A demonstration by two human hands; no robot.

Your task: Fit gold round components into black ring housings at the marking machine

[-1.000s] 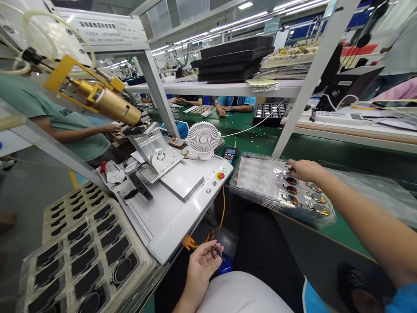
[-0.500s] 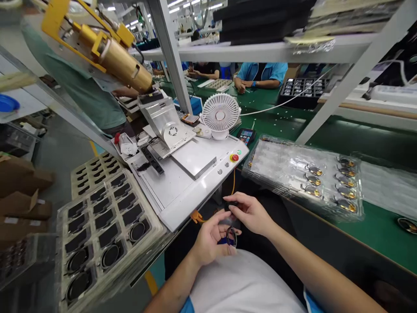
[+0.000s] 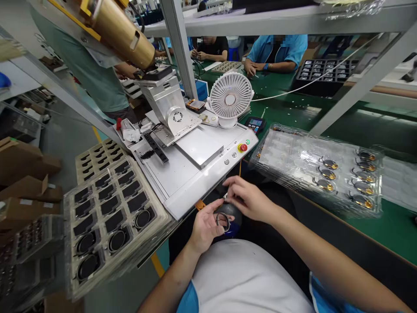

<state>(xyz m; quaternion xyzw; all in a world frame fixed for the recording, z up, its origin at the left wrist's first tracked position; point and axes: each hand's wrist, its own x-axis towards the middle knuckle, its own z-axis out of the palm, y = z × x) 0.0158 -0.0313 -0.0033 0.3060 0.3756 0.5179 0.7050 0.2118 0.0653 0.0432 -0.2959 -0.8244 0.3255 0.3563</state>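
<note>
My left hand [image 3: 206,226] is low in front of my white shirt, palm up, closed on a thin dark ring [image 3: 228,223] with an open centre. Its thumb presses the ring's lower edge. My right hand [image 3: 249,199] meets the left fingertips, its fingers bent into a pinch. A tiny pale bit shows at those fingertips, too small to name. Beneath the right hand is a dark grey rounded thing [image 3: 237,214]. To the left, a tray [image 3: 121,261] carries dark square pieces and several round ones with rings.
Ahead stands a white machine bench [image 3: 182,187] with a metal fixture [image 3: 177,117], a red stop button [image 3: 243,148] and a white fan [image 3: 230,98]. Clear trays [image 3: 293,152] with gold-and-black round parts lie on the right. A gold cylinder [image 3: 125,37] hangs at upper left. Co-workers sit across.
The view has shifted, so the bench and trays sit farther right. The ring in my left hand now faces the camera more fully. My right fingers have curled in more at the left fingertips.
</note>
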